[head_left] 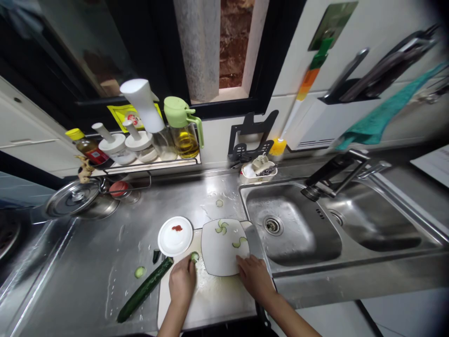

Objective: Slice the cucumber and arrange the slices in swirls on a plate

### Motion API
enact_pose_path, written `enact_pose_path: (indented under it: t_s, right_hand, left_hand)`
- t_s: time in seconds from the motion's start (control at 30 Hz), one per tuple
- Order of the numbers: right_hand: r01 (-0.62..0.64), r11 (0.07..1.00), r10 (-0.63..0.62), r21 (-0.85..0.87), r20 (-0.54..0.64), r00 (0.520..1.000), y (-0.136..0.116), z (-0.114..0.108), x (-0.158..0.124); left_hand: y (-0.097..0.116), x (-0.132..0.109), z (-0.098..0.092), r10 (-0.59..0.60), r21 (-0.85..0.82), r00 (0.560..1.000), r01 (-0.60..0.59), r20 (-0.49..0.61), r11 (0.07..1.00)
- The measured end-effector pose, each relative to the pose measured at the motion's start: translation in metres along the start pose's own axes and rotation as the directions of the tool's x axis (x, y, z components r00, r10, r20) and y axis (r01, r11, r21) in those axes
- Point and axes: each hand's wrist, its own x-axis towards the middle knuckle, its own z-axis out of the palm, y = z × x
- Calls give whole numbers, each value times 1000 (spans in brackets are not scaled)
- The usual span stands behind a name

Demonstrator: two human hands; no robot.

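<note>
My left hand (183, 281) is over the left part of the cutting board (210, 304), its fingers closed at the edge of a cucumber slice (194, 256). My right hand (257, 277) reaches over the lower right edge of a white squarish plate (220, 257), fingertips touching its surface with the fingers partly stretched. Thin cucumber pieces form a small pinwheel (220, 227) and a wavy curve (239, 242) on this plate. A long cut cucumber (145, 289) lies to the left, its upper end against the board. A round white dish (175, 245) holds a red dab (177, 228).
Behind the plate, a cucumber slice (219, 203) lies on the wet steel counter. Another slice (140, 272) and a dark green end piece (156, 255) are at left. The sink (294, 224) borders the board's right. Condiments stand on a rack (168, 164); a lidded pot (94, 206) is beside it.
</note>
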Motion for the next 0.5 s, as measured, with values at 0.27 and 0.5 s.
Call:
enact_pose_path:
  t_s: [0.27,0.5]
  right_hand:
    - [14,1000,-14,-1,0,1000,-2,2,1]
    - [18,1000,-18,16,-4,1000,-5,2,1]
  left_hand:
    - [-5,0,4,32,16,999,-32,-20,999]
    - [-6,13,1,103,1,989,-103,107,995]
